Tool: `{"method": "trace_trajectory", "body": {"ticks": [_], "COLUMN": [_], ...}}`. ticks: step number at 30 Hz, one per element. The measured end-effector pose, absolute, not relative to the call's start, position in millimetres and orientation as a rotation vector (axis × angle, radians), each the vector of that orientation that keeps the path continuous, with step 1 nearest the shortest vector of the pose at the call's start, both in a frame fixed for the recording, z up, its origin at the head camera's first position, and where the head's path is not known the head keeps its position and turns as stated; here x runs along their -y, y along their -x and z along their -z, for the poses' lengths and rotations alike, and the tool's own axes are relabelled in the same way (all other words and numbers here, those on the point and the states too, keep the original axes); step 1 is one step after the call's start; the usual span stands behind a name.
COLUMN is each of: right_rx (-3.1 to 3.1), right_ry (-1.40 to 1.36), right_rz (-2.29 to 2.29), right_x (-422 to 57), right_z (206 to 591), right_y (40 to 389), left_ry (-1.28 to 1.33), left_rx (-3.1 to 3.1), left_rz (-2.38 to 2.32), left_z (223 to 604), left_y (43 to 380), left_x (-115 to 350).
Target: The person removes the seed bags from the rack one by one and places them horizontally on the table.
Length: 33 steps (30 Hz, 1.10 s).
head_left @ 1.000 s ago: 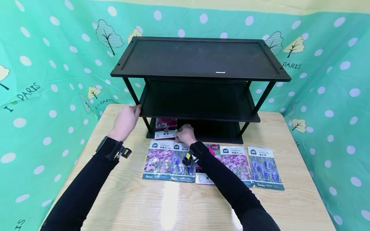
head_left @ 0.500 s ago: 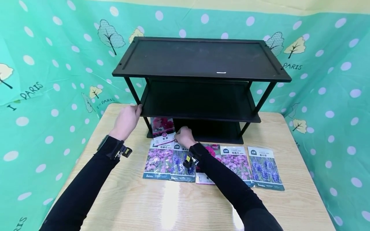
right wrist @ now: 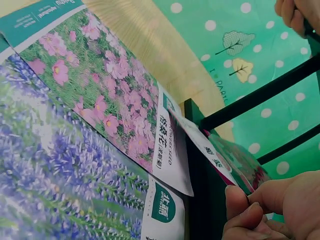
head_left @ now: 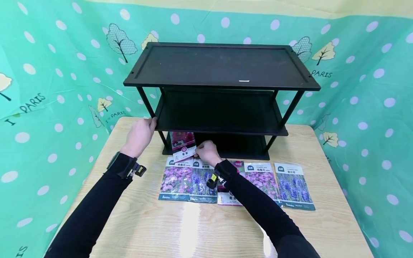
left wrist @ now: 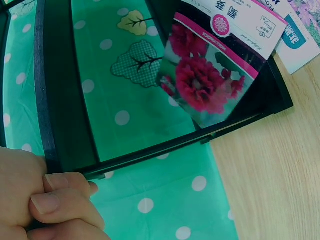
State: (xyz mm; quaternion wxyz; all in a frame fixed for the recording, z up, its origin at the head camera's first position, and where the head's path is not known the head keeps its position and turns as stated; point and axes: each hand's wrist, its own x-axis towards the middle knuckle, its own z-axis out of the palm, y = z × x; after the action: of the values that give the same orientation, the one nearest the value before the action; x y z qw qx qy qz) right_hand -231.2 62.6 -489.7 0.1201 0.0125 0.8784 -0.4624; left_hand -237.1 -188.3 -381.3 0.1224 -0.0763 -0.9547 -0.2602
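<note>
A black three-tier shelf rack (head_left: 222, 68) stands on the table. My left hand (head_left: 138, 136) grips its front left side at the middle tier; in the left wrist view its fingers (left wrist: 65, 200) curl beside the black frame. Between thumb and fingers, my right hand (head_left: 208, 152) pinches the lower right corner of a hollyhock seed packet (head_left: 184, 145) with red flowers. Tilted, this packet lies at the left end of the bottom tier, its lower edge past the front and over a pink cosmos packet (head_left: 175, 179). The middle tier hides its far end.
In a row before the rack lie a lavender packet (head_left: 203, 182), a partly covered hollyhock packet (head_left: 227, 199), another cosmos packet (head_left: 262, 179) and another lavender packet (head_left: 294, 186). A dotted green cloth (head_left: 58, 107) hangs around the wooden table (head_left: 155, 229).
The hollyhock packet in my right hand came forward over the cosmos packet and tilted, then shifted slightly. My left hand stays on the rack.
</note>
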Motion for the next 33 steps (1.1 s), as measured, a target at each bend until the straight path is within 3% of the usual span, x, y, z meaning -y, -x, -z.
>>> {"method": "trace_trajectory", "body": {"ticks": [19,33], "right_rx": [-2.206,-2.058], "right_ry": [-0.099,-0.097], "right_rz": [1.678,1.679], "right_x": [-76,-76], "right_z": [478,475], "right_y": [199,176], "left_ry": [0.241,0.250], "left_rx": [2.751,2.739], "left_rz": [0.733,0.743], "left_z": [384,385], "left_y": [238,242], "left_x": [188,189]}}
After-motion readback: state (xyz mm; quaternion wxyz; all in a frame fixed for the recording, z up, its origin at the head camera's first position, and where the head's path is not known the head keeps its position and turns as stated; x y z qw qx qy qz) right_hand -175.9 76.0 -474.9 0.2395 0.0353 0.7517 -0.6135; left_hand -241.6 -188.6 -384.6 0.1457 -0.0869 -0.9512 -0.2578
